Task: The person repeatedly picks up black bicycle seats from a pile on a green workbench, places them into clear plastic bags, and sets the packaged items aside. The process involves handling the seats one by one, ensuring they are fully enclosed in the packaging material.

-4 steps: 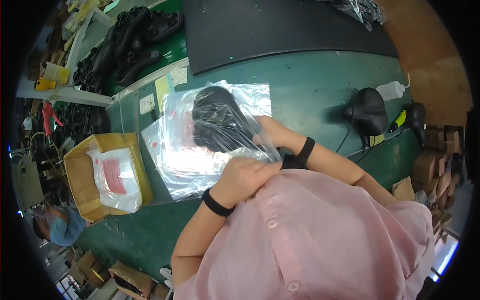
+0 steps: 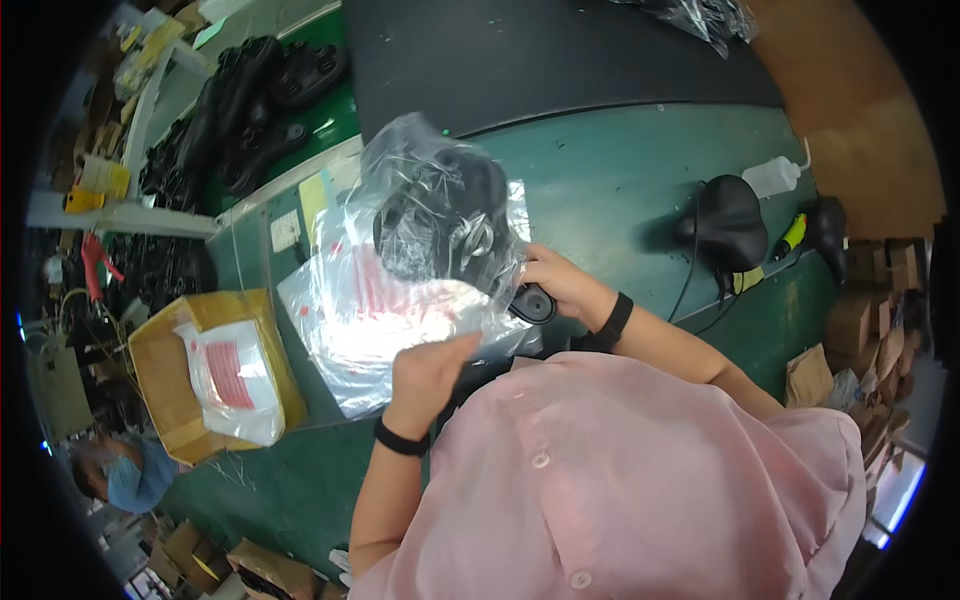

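A black bicycle saddle [image 2: 440, 215] lies tilted inside a clear plastic bag [image 2: 400, 150], its underside parts showing through the film. The saddle's rounded end [image 2: 535, 303] sticks out of the bag on the right. My right hand [image 2: 560, 280] is closed on the saddle there, at the bag's edge. Nearer my body, my left hand [image 2: 435, 375] is curled beside the lower edge of the bags, slightly blurred; what its fingers hold, if anything, is hidden. Beneath the saddle lies a stack of flat clear bags [image 2: 335, 340] with red print.
To the left stands an open carton [image 2: 160, 360] holding more printed bags [image 2: 235, 375]. Two black saddles [image 2: 725, 225] [image 2: 828, 240], a white squeeze bottle [image 2: 772, 178] and a yellow-green tool [image 2: 793, 238] sit on the right. More saddles [image 2: 250, 100] pile up far left, beside a black mat [image 2: 560, 60].
The saddle has turned over from its smooth top to its underside, and the bag has bunched upward around it. My left hand has moved left, away from my right hand.
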`<state>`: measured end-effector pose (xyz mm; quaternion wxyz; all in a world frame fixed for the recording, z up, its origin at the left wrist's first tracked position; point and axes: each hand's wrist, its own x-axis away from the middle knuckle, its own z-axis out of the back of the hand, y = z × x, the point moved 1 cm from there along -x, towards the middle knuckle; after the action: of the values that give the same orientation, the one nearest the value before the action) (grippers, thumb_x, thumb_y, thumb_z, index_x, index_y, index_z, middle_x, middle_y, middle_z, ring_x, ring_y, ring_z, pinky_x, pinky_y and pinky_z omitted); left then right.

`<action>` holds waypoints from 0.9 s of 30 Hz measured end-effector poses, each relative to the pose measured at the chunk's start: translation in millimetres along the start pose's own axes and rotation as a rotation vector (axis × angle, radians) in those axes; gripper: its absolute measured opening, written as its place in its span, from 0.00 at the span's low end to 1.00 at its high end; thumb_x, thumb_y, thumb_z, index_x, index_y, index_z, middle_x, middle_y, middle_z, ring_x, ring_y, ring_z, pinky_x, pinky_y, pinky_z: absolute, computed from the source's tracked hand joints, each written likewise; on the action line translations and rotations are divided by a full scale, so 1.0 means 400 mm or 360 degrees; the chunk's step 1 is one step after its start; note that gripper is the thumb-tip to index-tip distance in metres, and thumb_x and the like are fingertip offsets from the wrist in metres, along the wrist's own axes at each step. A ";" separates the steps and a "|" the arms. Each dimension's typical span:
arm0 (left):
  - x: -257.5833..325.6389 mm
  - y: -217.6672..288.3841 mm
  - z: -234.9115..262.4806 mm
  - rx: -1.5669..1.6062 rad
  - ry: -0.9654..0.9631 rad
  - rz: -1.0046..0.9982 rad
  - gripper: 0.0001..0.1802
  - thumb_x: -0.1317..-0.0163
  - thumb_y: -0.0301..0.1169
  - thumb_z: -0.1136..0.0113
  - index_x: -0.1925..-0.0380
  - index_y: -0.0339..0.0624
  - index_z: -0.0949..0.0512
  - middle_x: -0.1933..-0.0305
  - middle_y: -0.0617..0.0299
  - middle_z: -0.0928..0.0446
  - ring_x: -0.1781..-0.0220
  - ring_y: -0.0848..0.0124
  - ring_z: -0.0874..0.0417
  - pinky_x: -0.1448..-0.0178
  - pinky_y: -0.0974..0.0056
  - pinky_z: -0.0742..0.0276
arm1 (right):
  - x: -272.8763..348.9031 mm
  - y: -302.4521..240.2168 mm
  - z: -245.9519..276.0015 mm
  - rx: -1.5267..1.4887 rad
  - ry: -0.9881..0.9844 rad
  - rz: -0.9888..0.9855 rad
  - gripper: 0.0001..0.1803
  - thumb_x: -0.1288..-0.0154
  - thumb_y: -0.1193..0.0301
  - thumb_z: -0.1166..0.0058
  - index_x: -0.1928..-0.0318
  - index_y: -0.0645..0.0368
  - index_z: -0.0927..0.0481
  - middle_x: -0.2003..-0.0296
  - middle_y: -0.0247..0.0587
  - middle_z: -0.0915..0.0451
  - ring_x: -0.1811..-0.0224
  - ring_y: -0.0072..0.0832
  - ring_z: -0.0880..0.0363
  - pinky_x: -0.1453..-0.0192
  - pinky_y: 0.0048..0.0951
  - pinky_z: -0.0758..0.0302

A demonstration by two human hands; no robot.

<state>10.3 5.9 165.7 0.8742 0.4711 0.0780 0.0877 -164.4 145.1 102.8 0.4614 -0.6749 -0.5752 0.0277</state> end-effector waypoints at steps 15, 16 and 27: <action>-0.054 0.074 -0.177 0.0382 -0.0514 0.0490 0.17 0.38 0.24 0.43 0.49 0.36 0.21 0.66 0.54 0.15 0.67 0.72 0.17 0.60 0.69 0.25 | 0.073 -0.788 0.591 0.1666 0.1332 0.0954 0.31 0.42 0.60 0.39 0.42 0.63 0.27 0.57 0.46 0.18 0.59 0.30 0.18 0.61 0.33 0.20; -0.053 0.051 -0.176 0.0399 -0.0529 0.0521 0.17 0.38 0.24 0.43 0.49 0.36 0.21 0.65 0.54 0.15 0.66 0.72 0.17 0.60 0.69 0.24 | 0.163 -0.887 0.712 0.2218 0.1499 0.0896 0.30 0.41 0.59 0.41 0.40 0.58 0.27 0.55 0.44 0.18 0.58 0.29 0.18 0.58 0.32 0.20; -0.027 -0.089 -0.197 0.0384 -0.0465 0.0758 0.16 0.38 0.24 0.43 0.50 0.37 0.20 0.64 0.55 0.16 0.63 0.74 0.18 0.56 0.70 0.25 | 1.228 -0.699 0.772 0.2543 0.1857 0.0449 0.09 0.38 0.70 0.50 0.68 0.63 0.20 0.80 0.33 0.26 0.80 0.21 0.30 0.76 0.26 0.32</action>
<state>-14.8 48.0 93.6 0.7687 0.5842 -0.1516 0.2116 -384.5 697.1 351.3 0.9826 -0.1368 0.0140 0.1251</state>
